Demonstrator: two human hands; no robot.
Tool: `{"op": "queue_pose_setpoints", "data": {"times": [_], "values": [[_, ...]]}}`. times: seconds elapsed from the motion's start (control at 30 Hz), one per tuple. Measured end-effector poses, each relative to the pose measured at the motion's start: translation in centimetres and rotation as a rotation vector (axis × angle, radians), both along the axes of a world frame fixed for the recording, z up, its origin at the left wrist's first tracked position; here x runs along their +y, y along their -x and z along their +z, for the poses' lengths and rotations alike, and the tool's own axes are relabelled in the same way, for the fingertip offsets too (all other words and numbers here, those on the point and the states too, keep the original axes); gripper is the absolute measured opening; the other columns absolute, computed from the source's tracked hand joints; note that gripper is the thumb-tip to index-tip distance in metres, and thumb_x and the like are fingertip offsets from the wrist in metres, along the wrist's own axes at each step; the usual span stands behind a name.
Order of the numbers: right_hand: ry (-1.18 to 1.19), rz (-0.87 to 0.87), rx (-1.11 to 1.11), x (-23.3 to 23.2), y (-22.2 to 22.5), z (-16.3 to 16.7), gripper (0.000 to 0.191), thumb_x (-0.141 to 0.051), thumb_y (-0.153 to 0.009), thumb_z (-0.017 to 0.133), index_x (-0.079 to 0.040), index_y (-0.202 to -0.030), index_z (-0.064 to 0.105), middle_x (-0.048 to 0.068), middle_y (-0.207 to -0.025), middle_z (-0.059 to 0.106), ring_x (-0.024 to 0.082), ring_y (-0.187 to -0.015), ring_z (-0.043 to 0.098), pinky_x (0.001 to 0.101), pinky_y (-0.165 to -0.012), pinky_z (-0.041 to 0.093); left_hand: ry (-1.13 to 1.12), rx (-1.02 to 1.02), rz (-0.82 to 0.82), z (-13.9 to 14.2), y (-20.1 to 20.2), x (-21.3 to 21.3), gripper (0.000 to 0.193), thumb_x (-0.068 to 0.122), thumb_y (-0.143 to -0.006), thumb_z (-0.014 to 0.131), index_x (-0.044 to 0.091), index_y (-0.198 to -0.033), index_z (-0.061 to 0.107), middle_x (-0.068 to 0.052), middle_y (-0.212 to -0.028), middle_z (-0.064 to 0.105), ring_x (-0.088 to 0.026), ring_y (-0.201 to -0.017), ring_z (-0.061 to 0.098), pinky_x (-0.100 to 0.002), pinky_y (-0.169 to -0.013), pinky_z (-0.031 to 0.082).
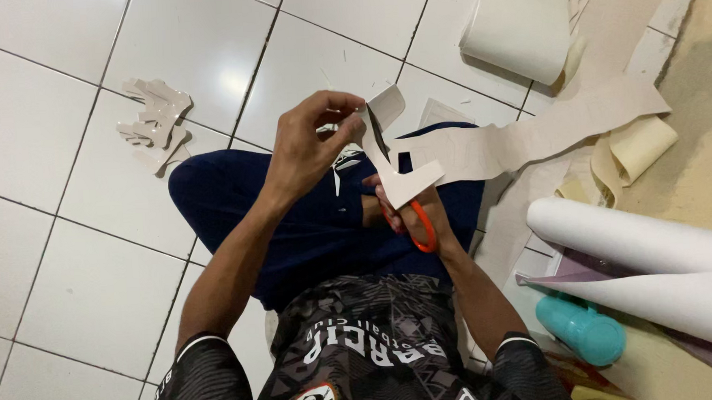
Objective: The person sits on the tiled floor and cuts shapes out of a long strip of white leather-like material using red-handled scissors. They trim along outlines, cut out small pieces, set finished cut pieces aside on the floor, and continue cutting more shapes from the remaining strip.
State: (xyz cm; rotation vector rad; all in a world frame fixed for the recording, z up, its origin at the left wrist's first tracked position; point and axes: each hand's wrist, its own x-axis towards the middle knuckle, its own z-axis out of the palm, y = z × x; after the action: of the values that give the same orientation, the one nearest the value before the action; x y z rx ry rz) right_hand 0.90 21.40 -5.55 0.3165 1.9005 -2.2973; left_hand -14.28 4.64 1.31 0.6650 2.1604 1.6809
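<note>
Seated on the white tiled floor, a person pinches a beige paper cutout in the left hand above the lap while the right hand grips orange-handled scissors; turning the sheet, not the blades, should keep the cut clean.

Your scissors have bright orange handles and dark blades, set against the pale beige paper strip you hold — faint grey lines are drawn across it. Your trousers are deep navy; your shirt is black with a grey geometric pattern and white lettering. The floor is glossy white tile with dark grout lines. The cut shapes on it are off-white. The rolls are white, the bottle turquoise.
</note>
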Motion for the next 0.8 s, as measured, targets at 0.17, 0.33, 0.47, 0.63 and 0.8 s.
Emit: {"op": "queue_pose_setpoints", "data": {"times": [0.17,0.33,0.47,0.63,0.8], "values": [[0.247,0.064,0.002,0.5,0.9,-0.3,0.045,-0.021,-0.098,0.065,0.008,-0.132,0.059,-0.005,-0.077,0.055,0.005,-0.068,0.055,0.0215,-0.064,0.048,-0.067,-0.073,-0.030,0.0,-1.2,-0.4,0.023,0.010,-0.095,0.073,0.005,-0.117,0.072,-0.008,-0.112,0.073,-0.020,-0.108,0.075,-0.035,-0.091,0.068],[0.370,0.086,-0.075,1.0,1.0,-0.3,0.044,-0.025,-0.102,0.060,0.011,-0.127,0.061,-0.005,-0.067,0.047,0.006,-0.057,0.047,0.0223,-0.053,0.042,-0.068,-0.059,-0.019,-0.7,-1.3,-0.3,0.025,0.011,-0.094,0.074,0.006,-0.119,0.072,-0.007,-0.111,0.072,-0.020,-0.108,0.075,-0.035,-0.090,0.063],[0.272,0.092,-0.069,1.0,0.7,0.3,0.044,-0.027,-0.104,0.055,0.012,-0.124,0.060,-0.002,-0.065,0.048,0.007,-0.054,0.046,0.0244,-0.051,0.043,-0.170,-0.094,0.000,-1.7,-2.0,-0.2,0.030,0.011,-0.097,0.072,0.006,-0.127,0.069,-0.006,-0.108,0.068,-0.019,-0.106,0.075,-0.034,-0.091,0.063],[0.201,0.070,-0.083,0.6,0.6,0.7,0.043,-0.028,-0.104,0.050,0.010,-0.122,0.061,-0.002,-0.065,0.046,0.006,-0.054,0.045,0.0235,-0.049,0.043,-0.308,-0.190,0.107,-2.9,-3.7,0.6,0.034,0.009,-0.099,0.070,0.003,-0.133,0.066,-0.005,-0.106,0.063,-0.016,-0.100,0.072,-0.031,-0.089,0.067],[0.241,0.011,-0.090,0.1,0.8,0.7,0.042,-0.028,-0.105,0.051,0.010,-0.118,0.062,-0.001,-0.067,0.047,0.007,-0.053,0.046,0.0237,-0.049,0.042,-0.489,-0.259,0.217,-4.2,-5.4,2.0,0.041,0.007,-0.102,0.069,-0.002,-0.141,0.058,-0.008,-0.103,0.067,-0.013,-0.100,0.069,-0.029,-0.094,0.064]]}}
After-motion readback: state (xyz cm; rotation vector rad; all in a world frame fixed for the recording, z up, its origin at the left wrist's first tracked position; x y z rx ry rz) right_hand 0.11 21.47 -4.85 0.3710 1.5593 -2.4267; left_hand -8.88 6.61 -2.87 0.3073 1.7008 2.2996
